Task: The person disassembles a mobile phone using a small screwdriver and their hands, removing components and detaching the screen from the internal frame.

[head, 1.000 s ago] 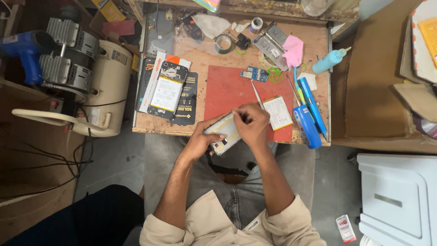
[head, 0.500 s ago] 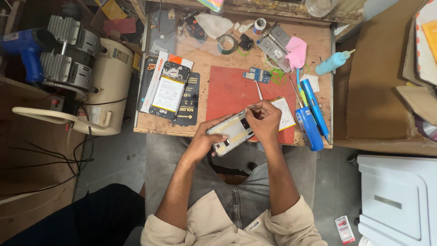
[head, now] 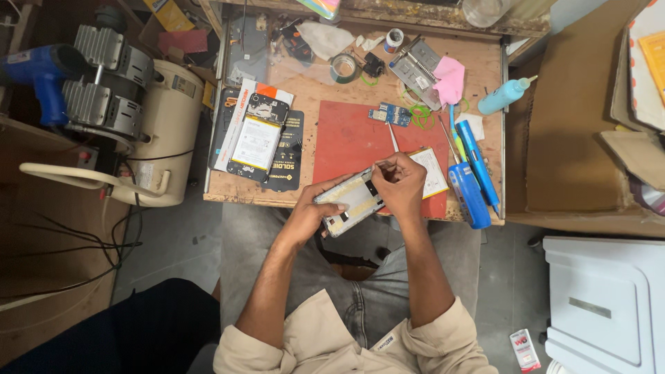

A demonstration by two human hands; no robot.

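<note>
1. Here, in the head view, the left hand [head: 309,216] grips a silvery phone frame [head: 351,201] by its lower left end, fingers wrapped around the edge, holding it tilted over the near edge of the workbench [head: 305,104], just below the middle of the frame.
2. The right hand [head: 402,185] rests on the upper right end of that phone frame, its fingertips pinched narrow on the surface (whether they hold a small tool or part is too small to tell).
3. Partly under both hands lies a red work mat [head: 353,142], at the centre of the workbench.
4. A small blue circuit board [head: 389,114] sits at the mat's upper right corner, with thin metal tweezers [head: 393,136] just below it.
5. Just to the right of the right hand lies a flat white battery [head: 433,170], touching the mat's right edge.
6. Further right, two blue tools [head: 471,173] lie side by side near the bench's right edge.
7. Left of the mat, an opened phone [head: 256,138] lies on dark packaging.
8. In the upper left of the frame stands a cream-coloured compressor [head: 163,125], and a roll of tape [head: 343,68] sits near the top of the bench.
</note>
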